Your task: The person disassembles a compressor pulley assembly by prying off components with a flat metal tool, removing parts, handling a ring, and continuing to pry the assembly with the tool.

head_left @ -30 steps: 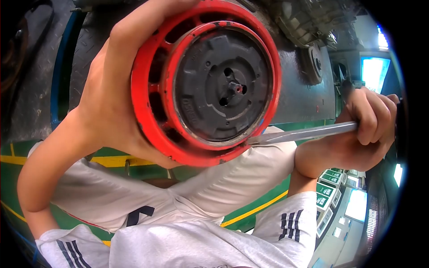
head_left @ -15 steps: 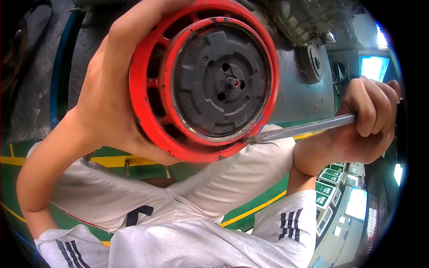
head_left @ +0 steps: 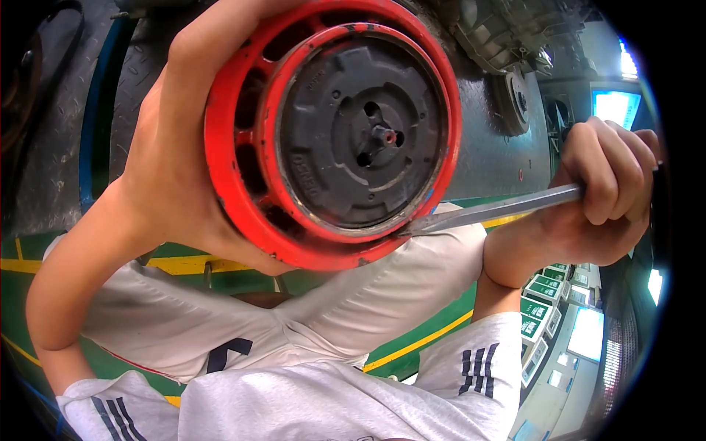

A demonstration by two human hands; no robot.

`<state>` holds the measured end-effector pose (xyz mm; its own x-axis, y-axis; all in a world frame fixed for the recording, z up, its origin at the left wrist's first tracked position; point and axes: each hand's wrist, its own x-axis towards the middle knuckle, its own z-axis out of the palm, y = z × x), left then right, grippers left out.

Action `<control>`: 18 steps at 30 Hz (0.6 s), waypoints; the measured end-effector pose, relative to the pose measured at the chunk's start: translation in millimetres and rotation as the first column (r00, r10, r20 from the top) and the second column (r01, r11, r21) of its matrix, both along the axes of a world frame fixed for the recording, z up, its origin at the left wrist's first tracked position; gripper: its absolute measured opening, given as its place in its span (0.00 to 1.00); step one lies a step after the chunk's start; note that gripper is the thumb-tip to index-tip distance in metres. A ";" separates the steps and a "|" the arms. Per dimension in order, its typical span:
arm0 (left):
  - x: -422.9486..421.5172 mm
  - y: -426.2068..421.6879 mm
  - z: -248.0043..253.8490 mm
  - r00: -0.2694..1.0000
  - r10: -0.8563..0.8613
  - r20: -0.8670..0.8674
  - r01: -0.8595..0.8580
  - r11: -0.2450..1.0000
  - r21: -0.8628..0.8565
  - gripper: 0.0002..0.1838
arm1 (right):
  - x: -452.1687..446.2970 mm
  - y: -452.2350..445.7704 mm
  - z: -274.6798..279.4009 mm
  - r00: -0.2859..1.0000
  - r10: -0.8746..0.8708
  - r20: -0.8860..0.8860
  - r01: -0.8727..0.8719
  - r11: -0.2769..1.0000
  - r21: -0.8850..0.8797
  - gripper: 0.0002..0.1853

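Observation:
My left hand [head_left: 165, 162] is wrapped around the left side of a red ring-shaped housing [head_left: 234, 187]. A black round centre [head_left: 323, 110] with DENSO lettering and a small shaft in its middle sits inside the ring. My right hand [head_left: 607, 195] is closed around a flat-tipped steel bar, like a chisel [head_left: 500, 209]. The tip of this bar touches the lower right part of the red housing, near the gap outside the inner ring. Part of the bar is hidden inside my right fist. The fingertips of my left hand are out of sight.
Behind the housing is a dark metal workbench [head_left: 507, 165]. A metal gearbox-like casting [head_left: 500, 37] and a round metal part [head_left: 510, 103] are on it. Green and white boxes [head_left: 540, 320] stand at the right. My lap is below the housing.
The red housing has shifted slightly left and turned a little in my left hand. My right hand has moved slightly up, and the bar's tip still touches the housing's lower right.

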<state>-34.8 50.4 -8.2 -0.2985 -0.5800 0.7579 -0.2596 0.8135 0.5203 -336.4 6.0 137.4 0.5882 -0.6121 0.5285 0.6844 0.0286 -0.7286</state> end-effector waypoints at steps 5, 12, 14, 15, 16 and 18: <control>3.5 -2.9 -2.1 1.000 -0.008 -0.002 0.008 1.000 0.012 0.57 | 10.7 1.4 -5.7 0.999 -0.002 -0.037 0.007 0.991 0.131 0.16; 7.0 0.0 -6.4 0.999 -0.011 -0.035 0.011 1.000 0.008 0.58 | 23.2 19.0 -20.1 1.000 0.006 0.024 -0.009 0.991 0.131 0.22; 9.1 -0.3 -6.7 0.999 0.035 0.040 -0.036 0.999 0.024 0.58 | 18.0 28.6 -25.7 0.995 -0.059 0.078 0.046 0.987 0.151 0.23; 5.6 0.3 -3.8 1.000 0.015 0.021 -0.015 1.000 0.014 0.58 | 13.3 33.8 -27.0 0.994 -0.079 0.079 0.064 0.982 0.177 0.24; 3.1 0.5 -2.3 1.000 -0.008 0.003 0.008 1.000 0.004 0.58 | 8.6 39.0 -28.3 0.992 -0.099 0.079 0.082 0.976 0.203 0.25; 1.1 -1.6 -3.0 1.000 -0.019 -0.021 0.019 1.000 -0.015 0.58 | 8.8 44.8 -35.5 0.964 -0.248 0.101 0.220 0.949 0.227 0.24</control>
